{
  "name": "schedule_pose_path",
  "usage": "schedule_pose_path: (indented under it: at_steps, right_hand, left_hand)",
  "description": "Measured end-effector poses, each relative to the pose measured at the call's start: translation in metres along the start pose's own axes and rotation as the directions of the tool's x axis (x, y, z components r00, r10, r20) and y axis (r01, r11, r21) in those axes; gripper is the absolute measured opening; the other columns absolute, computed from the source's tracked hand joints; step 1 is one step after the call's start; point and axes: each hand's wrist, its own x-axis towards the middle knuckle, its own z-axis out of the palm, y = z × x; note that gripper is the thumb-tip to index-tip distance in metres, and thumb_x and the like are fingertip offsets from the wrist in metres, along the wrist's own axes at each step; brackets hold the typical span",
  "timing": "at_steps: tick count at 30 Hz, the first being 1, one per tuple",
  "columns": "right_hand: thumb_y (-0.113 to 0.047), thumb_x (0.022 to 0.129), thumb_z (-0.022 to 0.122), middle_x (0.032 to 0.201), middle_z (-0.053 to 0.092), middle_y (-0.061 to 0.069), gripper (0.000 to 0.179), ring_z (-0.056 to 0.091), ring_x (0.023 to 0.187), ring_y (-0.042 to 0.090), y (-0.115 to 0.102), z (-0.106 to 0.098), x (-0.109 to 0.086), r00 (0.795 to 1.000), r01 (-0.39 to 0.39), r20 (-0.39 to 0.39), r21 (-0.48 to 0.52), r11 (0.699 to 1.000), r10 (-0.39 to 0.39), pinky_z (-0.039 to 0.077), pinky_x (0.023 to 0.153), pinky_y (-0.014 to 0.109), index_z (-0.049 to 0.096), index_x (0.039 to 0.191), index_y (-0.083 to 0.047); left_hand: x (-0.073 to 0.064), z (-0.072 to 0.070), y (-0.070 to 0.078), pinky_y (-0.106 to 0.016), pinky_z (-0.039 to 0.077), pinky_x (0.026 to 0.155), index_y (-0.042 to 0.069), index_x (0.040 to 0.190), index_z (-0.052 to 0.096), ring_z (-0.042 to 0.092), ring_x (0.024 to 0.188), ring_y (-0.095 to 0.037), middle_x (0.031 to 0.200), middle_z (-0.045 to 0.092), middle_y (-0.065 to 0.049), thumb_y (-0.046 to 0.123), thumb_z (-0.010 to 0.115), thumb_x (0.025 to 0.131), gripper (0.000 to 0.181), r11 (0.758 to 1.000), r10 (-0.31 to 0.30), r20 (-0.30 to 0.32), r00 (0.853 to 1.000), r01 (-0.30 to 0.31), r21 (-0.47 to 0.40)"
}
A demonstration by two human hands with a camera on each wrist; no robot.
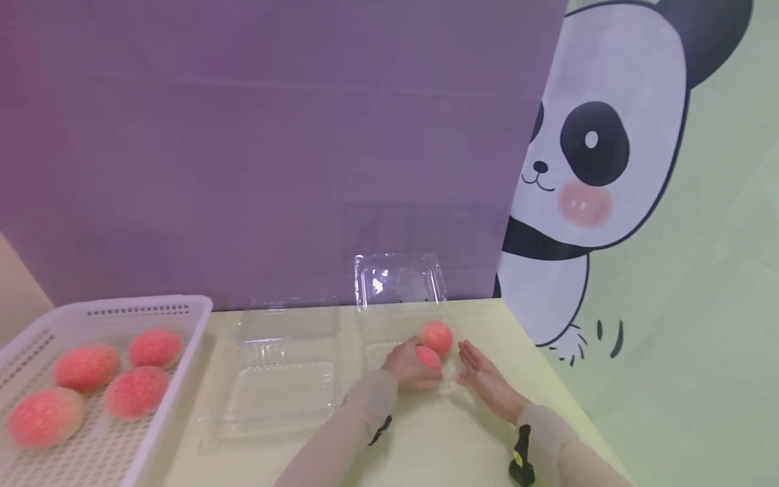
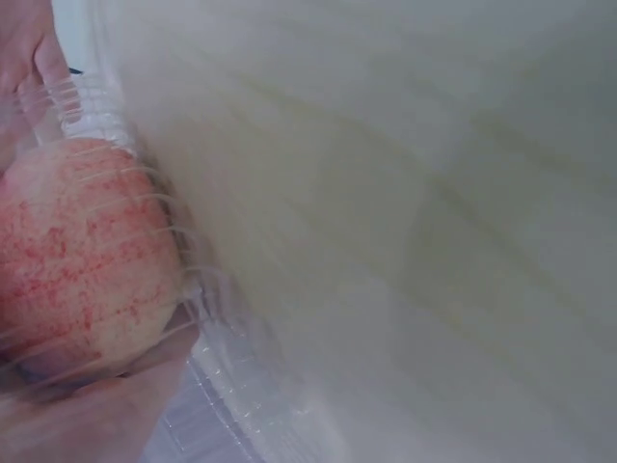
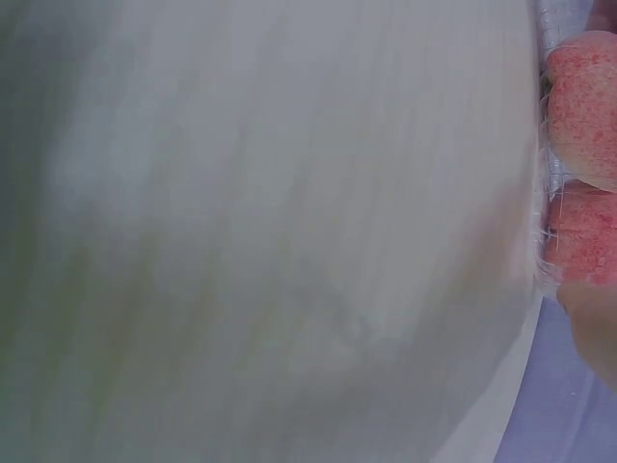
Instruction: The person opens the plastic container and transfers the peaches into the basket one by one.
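Near the front of a clear plastic clamshell box (image 1: 380, 352), my left hand (image 1: 412, 367) curls round a red-pink peach (image 1: 429, 357). A second peach (image 1: 436, 336) lies just behind it in the box. The left wrist view shows a speckled peach (image 2: 87, 256) behind the ridged clear wall. My right hand (image 1: 487, 383) is beside the box's right side, fingers extended and holding nothing. Two peaches, an upper peach (image 3: 583, 111) and a lower peach (image 3: 580, 231), sit close together behind the clear wall in the right wrist view.
The box's raised lid (image 1: 400, 284) leans back toward the purple wall covering (image 1: 274, 169). Left of it stands another clear clamshell box (image 1: 280, 389), lid open. A white plastic basket (image 1: 164, 433) with several peaches is at far left. The pale tabletop (image 1: 426, 446) extends in front.
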Motion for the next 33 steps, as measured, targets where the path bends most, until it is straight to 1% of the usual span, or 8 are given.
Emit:
schedule_pose_path:
  at_steps: [5, 10, 13, 16, 21, 25, 29, 33]
  right_hand:
    - [-0.007, 0.087, 0.055, 0.154, 0.004, 0.013, 0.081, 0.006, 0.140, 0.032, 0.001, 0.000, 0.000, 1.000, 0.005, 0.002, -0.001, 1.000, -0.005, 0.011, 0.113, 0.050, 0.001, 0.147, -0.005]
    - [-0.007, 0.087, 0.054, 0.154, 0.004, 0.013, 0.081, 0.004, 0.140, 0.033, -0.003, -0.001, -0.004, 1.000, 0.000, 0.002, -0.008, 1.000, 0.000, 0.010, 0.112, 0.050, -0.001, 0.147, -0.005]
    - [-0.009, 0.088, 0.054, 0.154, 0.004, 0.012, 0.081, 0.005, 0.141, 0.032, -0.003, 0.000, -0.005, 1.000, -0.012, -0.001, -0.011, 1.000, 0.012, 0.010, 0.112, 0.050, -0.001, 0.147, -0.006]
    - [-0.011, 0.088, 0.054, 0.155, 0.005, 0.011, 0.080, 0.006, 0.141, 0.031, -0.002, 0.001, -0.003, 1.000, -0.024, -0.013, -0.022, 0.999, 0.024, 0.011, 0.112, 0.050, 0.000, 0.147, -0.008]
    - [-0.012, 0.088, 0.054, 0.154, 0.008, 0.010, 0.078, 0.008, 0.141, 0.030, 0.002, 0.003, 0.000, 0.999, -0.022, -0.027, -0.023, 0.999, 0.022, 0.012, 0.112, 0.050, 0.003, 0.148, -0.008]
    - [-0.011, 0.088, 0.055, 0.154, 0.008, 0.011, 0.079, 0.008, 0.141, 0.030, 0.003, 0.004, 0.001, 0.999, -0.024, -0.027, -0.005, 1.000, 0.024, 0.012, 0.113, 0.049, 0.003, 0.147, -0.007]
    - [-0.011, 0.088, 0.054, 0.154, 0.007, 0.012, 0.079, 0.007, 0.141, 0.032, 0.003, 0.002, 0.002, 0.999, -0.033, -0.030, -0.010, 0.999, 0.033, 0.012, 0.112, 0.051, 0.003, 0.147, -0.008]
    - [-0.013, 0.088, 0.054, 0.154, 0.007, 0.011, 0.078, 0.007, 0.141, 0.032, 0.000, 0.000, 0.001, 0.999, -0.039, -0.025, -0.024, 0.999, 0.038, 0.012, 0.112, 0.052, 0.003, 0.148, -0.009]
  left_hand:
    - [0.004, 0.002, -0.004, -0.050, 0.044, 0.093, 0.012, 0.125, 0.051, 0.054, 0.108, -0.031, 0.115, 0.059, -0.010, 0.024, 0.085, 0.059, 0.075, 1.000, -0.020, 0.009, 1.000, 0.020, -0.012]
    - [0.008, 0.006, -0.009, -0.051, 0.044, 0.093, 0.013, 0.125, 0.051, 0.054, 0.108, -0.031, 0.115, 0.059, -0.010, 0.025, 0.085, 0.058, 0.076, 1.000, -0.008, 0.008, 1.000, 0.008, -0.019]
    - [0.007, 0.006, -0.009, -0.051, 0.045, 0.092, 0.012, 0.125, 0.051, 0.055, 0.107, -0.030, 0.115, 0.060, -0.009, 0.026, 0.085, 0.058, 0.076, 1.000, 0.001, 0.008, 1.000, -0.001, -0.003]
    - [0.005, 0.002, -0.006, -0.049, 0.046, 0.091, 0.010, 0.126, 0.051, 0.056, 0.106, -0.030, 0.114, 0.060, -0.010, 0.025, 0.084, 0.059, 0.076, 1.000, 0.008, 0.000, 1.000, -0.008, 0.020]
    - [0.002, -0.005, -0.003, -0.045, 0.048, 0.089, 0.007, 0.123, 0.053, 0.058, 0.101, -0.028, 0.111, 0.062, -0.010, 0.021, 0.082, 0.058, 0.073, 0.996, 0.019, -0.039, 0.999, -0.016, 0.089]
    - [0.002, -0.006, -0.003, -0.044, 0.049, 0.087, 0.006, 0.118, 0.056, 0.058, 0.096, -0.026, 0.105, 0.062, -0.008, 0.022, 0.082, 0.057, 0.068, 0.991, 0.027, -0.073, 0.997, -0.017, 0.132]
    - [0.004, -0.006, -0.001, -0.043, 0.050, 0.085, 0.006, 0.116, 0.056, 0.057, 0.093, -0.024, 0.103, 0.059, -0.006, 0.022, 0.083, 0.057, 0.066, 0.990, 0.054, -0.115, 0.992, -0.038, 0.135]
    - [0.000, -0.009, 0.006, -0.042, 0.050, 0.086, 0.007, 0.117, 0.054, 0.056, 0.094, -0.023, 0.104, 0.057, -0.006, 0.022, 0.083, 0.058, 0.067, 0.994, 0.086, -0.161, 0.983, -0.073, 0.084]
